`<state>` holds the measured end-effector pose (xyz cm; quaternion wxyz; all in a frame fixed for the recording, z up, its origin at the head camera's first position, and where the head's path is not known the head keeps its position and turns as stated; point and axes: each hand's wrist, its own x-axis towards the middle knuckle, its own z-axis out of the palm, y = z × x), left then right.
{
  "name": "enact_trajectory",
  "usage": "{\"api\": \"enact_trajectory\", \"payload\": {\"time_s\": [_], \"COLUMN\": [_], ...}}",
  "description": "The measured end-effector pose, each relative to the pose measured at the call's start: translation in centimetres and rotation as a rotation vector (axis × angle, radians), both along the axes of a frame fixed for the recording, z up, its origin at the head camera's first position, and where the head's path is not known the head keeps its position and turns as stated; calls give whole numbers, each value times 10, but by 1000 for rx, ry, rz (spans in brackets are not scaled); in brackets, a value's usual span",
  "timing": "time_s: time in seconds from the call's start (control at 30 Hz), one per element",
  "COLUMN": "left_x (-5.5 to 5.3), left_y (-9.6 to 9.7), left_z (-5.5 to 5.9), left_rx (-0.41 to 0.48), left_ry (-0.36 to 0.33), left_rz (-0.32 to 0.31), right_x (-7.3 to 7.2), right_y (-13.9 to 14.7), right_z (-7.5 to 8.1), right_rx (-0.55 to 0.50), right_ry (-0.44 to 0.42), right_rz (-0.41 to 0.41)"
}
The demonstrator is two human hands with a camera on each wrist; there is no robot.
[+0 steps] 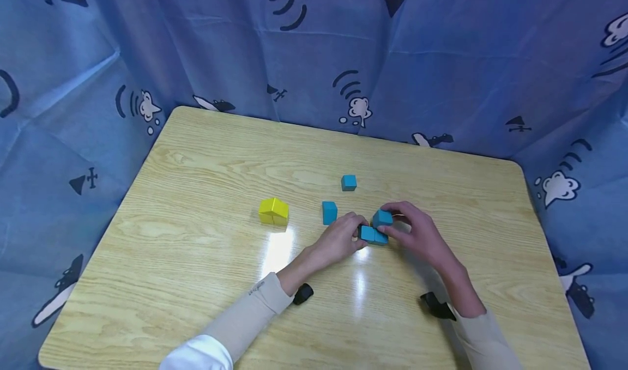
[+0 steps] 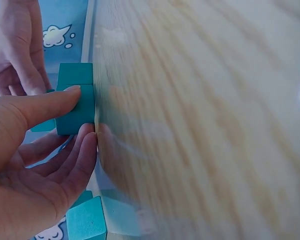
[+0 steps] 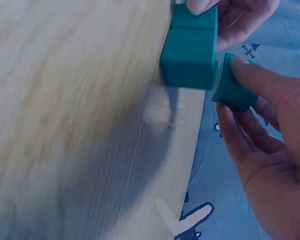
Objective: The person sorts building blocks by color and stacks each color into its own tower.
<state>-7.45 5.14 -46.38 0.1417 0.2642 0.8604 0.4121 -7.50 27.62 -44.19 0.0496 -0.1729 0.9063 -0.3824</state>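
Note:
Two blue blocks sit side by side on the table in front of me, a left one [image 1: 367, 234] and a right one [image 1: 381, 239]. My left hand [image 1: 338, 235] grips the left block, its thumb across one face and its fingers curled at the end and behind, as the left wrist view shows. Between thumb and fingers, my right hand [image 1: 423, 236] pinches another blue block [image 1: 382, 218] just behind and above the pair. The right wrist view shows this pinched block [image 3: 236, 85] tilted and very near the pair; whether they touch, I cannot tell.
A slope-topped blue block [image 1: 330, 213] stands left of the pair, and a blue cube [image 1: 349, 183] lies farther back. Farther left stands a small group of yellow blocks [image 1: 273, 212] with a peaked top. Blue patterned cloth [image 1: 314, 59] hangs around the wooden table [image 1: 196, 168].

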Motion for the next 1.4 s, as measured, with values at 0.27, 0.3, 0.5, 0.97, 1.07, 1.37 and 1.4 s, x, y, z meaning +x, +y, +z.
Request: {"api": "enact_trajectory", "payload": {"time_s": [0.27, 0.3, 0.5, 0.97, 1.07, 1.37, 1.4], "left_x": [-1, -1, -1, -1, 0, 6, 6], "left_y": [-1, -2, -3, -4, -5, -6, -6], "left_z": [0, 0, 1, 1, 1, 5, 6], "left_rx": [8, 10, 13, 12, 15, 95, 108], "left_ry": [9, 9, 13, 28, 35, 65, 63], "left_rz": [-4, -5, -8, -25, -25, -12, -10], "right_x": [11, 12, 17, 20, 20, 16, 14], "right_y": [-11, -13, -19, -25, -26, -18, -16], "right_z": [5, 5, 1, -5, -6, 4, 6], "right_rx": [-48, -51, -37, 0, 1, 11, 18], "right_ry": [16, 18, 32, 111, 117, 62, 57], "right_rz": [42, 47, 50, 42, 44, 18, 11]}}
